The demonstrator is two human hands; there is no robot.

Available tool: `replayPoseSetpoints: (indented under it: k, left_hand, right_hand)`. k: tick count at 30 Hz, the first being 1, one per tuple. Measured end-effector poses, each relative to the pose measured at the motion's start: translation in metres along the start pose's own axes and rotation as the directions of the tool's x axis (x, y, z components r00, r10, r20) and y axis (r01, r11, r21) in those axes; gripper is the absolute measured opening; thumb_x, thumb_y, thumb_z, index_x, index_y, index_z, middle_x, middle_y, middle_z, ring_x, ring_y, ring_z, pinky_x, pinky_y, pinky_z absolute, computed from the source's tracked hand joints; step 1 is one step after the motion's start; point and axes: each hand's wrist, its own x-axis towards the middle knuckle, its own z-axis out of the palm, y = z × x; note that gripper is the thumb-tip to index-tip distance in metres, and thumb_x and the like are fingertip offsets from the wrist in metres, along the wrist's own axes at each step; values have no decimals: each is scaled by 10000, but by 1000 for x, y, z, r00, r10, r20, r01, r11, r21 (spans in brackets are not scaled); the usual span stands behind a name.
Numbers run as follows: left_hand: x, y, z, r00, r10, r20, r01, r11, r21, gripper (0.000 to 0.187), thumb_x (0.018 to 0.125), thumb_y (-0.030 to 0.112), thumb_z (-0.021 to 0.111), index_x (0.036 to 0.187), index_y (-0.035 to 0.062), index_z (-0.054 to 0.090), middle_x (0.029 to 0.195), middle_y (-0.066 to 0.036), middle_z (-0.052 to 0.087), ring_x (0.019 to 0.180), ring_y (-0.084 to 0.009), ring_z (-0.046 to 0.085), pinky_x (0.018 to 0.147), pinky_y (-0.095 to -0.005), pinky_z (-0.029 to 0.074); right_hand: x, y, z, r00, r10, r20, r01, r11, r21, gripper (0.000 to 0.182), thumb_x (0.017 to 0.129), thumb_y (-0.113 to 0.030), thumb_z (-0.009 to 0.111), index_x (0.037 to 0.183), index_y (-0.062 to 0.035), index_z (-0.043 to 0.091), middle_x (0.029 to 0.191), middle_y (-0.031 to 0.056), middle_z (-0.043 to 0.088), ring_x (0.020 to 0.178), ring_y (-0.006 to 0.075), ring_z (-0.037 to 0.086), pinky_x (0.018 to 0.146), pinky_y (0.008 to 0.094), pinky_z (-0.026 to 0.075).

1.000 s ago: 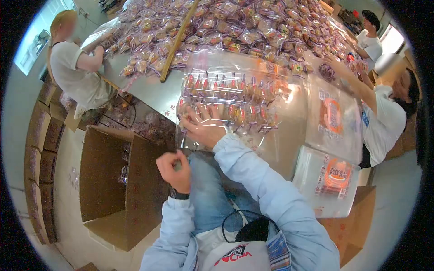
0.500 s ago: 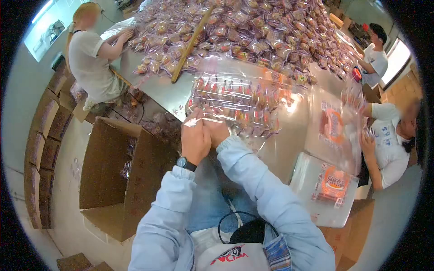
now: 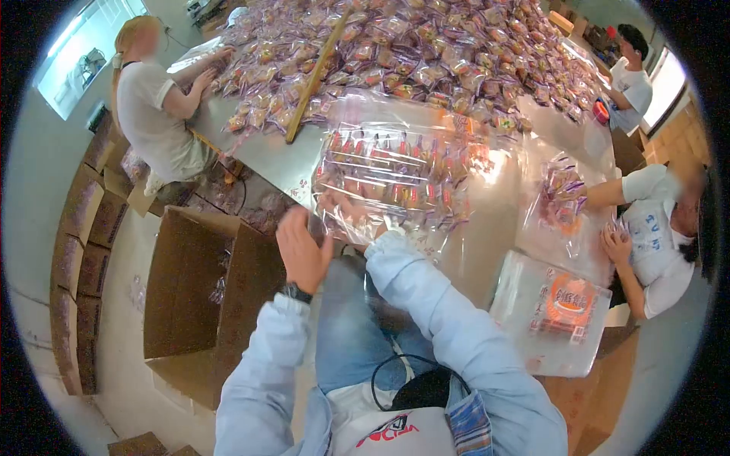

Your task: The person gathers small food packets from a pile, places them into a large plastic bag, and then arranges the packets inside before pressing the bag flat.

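Your right hand point(image 3: 357, 220) pinches the near edge of the filled clear bag point(image 3: 391, 178) lying at the bench point(image 3: 266, 156) edge; your left hand point(image 3: 303, 251) hangs open beside it. One-handed, the bag may slide off toward the carton point(image 3: 205, 281).

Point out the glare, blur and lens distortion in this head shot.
Head view: fisheye bends the steel table edge, black vignette at the corners; glare whitens the clear bag of snack packs; left hand slightly motion-blurred; bright window washed out.
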Motion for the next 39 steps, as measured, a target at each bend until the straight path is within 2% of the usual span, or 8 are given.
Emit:
replayPoseSetpoints:
  k: [3, 7, 10, 17, 23, 27, 32, 39]
  left_hand:
    - [17, -43, 29, 987, 13, 159, 3, 995, -103, 757, 762, -42, 681, 1476, 51, 450, 1494, -196, 449, 1296, -433, 491, 1020, -478, 476]
    - [37, -56, 31, 836, 163, 523, -127, 986, -104, 837, 780, -97, 607, 1554, 158, 417, 1633, -146, 353, 1384, -444, 467, 1063, -476, 488]
    - [38, -60, 36, 850, 92, 518, 35, 973, -230, 746, 804, -93, 590, 1511, 116, 481, 1558, -188, 451, 1261, -418, 585, 990, -452, 537]
    - [43, -73, 59, 946, 128, 297, -33, 952, -306, 349, 843, -21, 670, 1183, 47, 712, 1112, -189, 739, 987, -370, 725, 851, -428, 588]
    - [58, -74, 71, 926, 83, 368, -13, 982, -189, 171, 835, 111, 727, 995, 53, 709, 890, -127, 690, 797, -339, 681, 711, -451, 543]
    - [64, -71, 65, 922, 54, 383, 7, 988, -156, 231, 853, 179, 742, 1056, 70, 735, 878, -135, 703, 784, -349, 696, 695, -436, 553]
    - [73, -52, 53, 920, 39, 390, -27, 999, -34, 288, 799, 147, 746, 1072, 63, 709, 897, -128, 674, 800, -326, 678, 664, -447, 538]
    - [75, -57, 58, 781, 39, 623, -56, 998, 7, 781, 769, 185, 766, 1496, 132, 486, 953, -177, 645, 895, -383, 660, 763, -473, 537]
  right_hand:
    - [2, -4, -21, 999, -17, -32, 15, 999, -46, 560, 829, -309, 728, 1348, -139, 607, 1480, 123, 527, 1298, 377, 548, 1118, 623, 333]
    - [3, -2, -28, 999, 28, 28, -29, 999, 20, 542, 834, -308, 737, 1330, -113, 645, 1508, 115, 516, 1370, 422, 494, 1151, 620, 302]
    - [-1, -5, -20, 998, 55, 12, -54, 998, -26, 558, 830, -305, 740, 1344, -112, 640, 1519, 122, 507, 1363, 440, 493, 1122, 640, 326]
    - [4, -12, -2, 972, 227, -66, -232, 969, -86, 521, 865, -273, 680, 1362, -128, 626, 1470, 155, 555, 1330, 433, 522, 1133, 637, 339]
    - [8, -5, -7, 970, 226, -88, -241, 939, -246, 565, 851, -328, 720, 1392, -195, 625, 1479, 116, 562, 1304, 432, 538, 1151, 699, 240]
    - [6, -4, -16, 971, 221, -94, -236, 949, -207, 488, 894, -263, 656, 1364, -134, 621, 1457, 143, 572, 1326, 432, 518, 1112, 647, 351]
    - [4, 3, -10, 955, 295, -33, -294, 926, -238, 560, 823, -341, 746, 1359, -209, 649, 1426, 75, 604, 1355, 367, 497, 1133, 649, 299]
    - [2, 16, -5, 976, 203, -77, -216, 946, -240, 621, 797, -349, 772, 1382, -194, 632, 1479, 92, 558, 1400, 365, 462, 1161, 676, 272]
